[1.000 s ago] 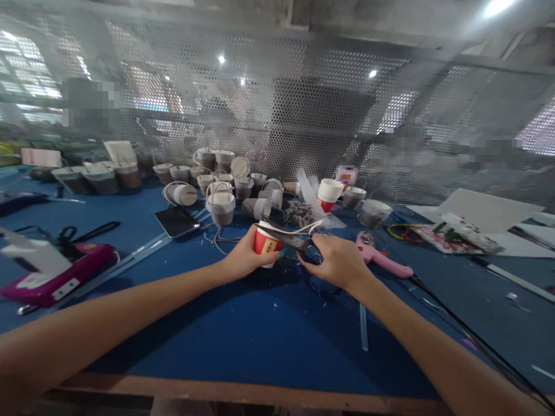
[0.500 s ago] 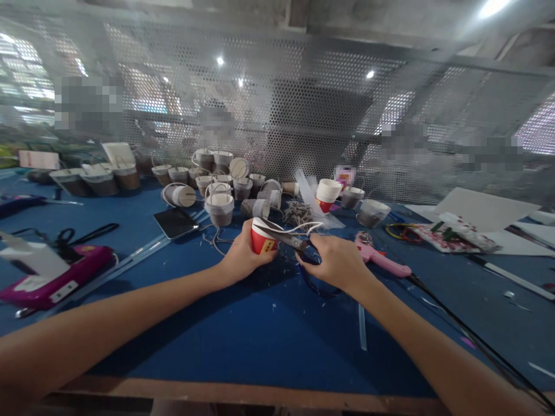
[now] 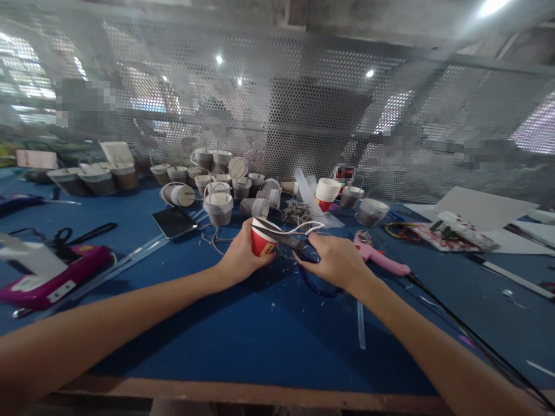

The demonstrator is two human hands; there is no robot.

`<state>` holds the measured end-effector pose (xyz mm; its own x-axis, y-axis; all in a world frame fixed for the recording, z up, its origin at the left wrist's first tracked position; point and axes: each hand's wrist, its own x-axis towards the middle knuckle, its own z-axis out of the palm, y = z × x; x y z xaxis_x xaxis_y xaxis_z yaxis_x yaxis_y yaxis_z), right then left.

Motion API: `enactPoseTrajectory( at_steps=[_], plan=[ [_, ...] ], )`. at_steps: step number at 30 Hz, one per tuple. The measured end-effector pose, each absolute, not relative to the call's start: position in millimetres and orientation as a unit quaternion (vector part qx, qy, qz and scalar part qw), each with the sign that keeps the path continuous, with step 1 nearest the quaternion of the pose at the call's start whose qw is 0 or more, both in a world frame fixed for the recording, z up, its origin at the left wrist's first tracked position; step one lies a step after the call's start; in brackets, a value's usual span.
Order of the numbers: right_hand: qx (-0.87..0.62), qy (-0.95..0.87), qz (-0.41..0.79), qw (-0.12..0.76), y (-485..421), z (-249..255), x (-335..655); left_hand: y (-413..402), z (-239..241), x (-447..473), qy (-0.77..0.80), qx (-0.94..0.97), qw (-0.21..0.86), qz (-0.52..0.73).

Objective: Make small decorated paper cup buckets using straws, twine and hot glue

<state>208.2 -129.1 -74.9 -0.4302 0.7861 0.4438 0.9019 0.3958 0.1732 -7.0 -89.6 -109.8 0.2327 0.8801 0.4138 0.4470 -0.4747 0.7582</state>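
Note:
My left hand [image 3: 239, 257] grips a red and white paper cup [image 3: 261, 239] just above the blue table top [image 3: 243, 335]. My right hand [image 3: 336, 261] holds a pair of scissors [image 3: 284, 238], its fingers through the dark handles. The blades lie across the cup's rim. A thin white strip [image 3: 303, 227] curls from the rim towards my right hand.
A heap of small paper-cup baskets [image 3: 221, 190] stands behind my hands, with a stack of cups [image 3: 326, 194]. A pink glue gun [image 3: 377, 258] lies to the right, its black cord trailing off. A phone [image 3: 173, 221], purple box [image 3: 56, 274] and perforated metal screen [image 3: 303, 115] surround the work area.
The cup has tilted slightly in my left hand and the scissors have shifted a little along its rim. Both hands stay in nearly the same place.

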Motion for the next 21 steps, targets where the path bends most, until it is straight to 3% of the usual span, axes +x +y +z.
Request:
enactPoseTrajectory(
  at_steps=[4,8,15,21],
  plan=[
    [-0.51,-0.816,-0.2,0.185,-126,-77,208,-83,-111,-9,0.383,0.694,0.385,0.472],
    [-0.523,-0.809,-0.195,0.187,-123,-77,211,-77,-112,-9,0.356,0.66,0.506,0.426],
    [-0.541,-0.788,-0.232,0.181,-130,-76,207,-85,-111,-7,0.435,0.733,0.331,0.406],
    [-0.544,-0.794,-0.215,0.164,-130,-77,207,-88,-107,-7,0.482,0.739,0.255,0.396]
  ],
)
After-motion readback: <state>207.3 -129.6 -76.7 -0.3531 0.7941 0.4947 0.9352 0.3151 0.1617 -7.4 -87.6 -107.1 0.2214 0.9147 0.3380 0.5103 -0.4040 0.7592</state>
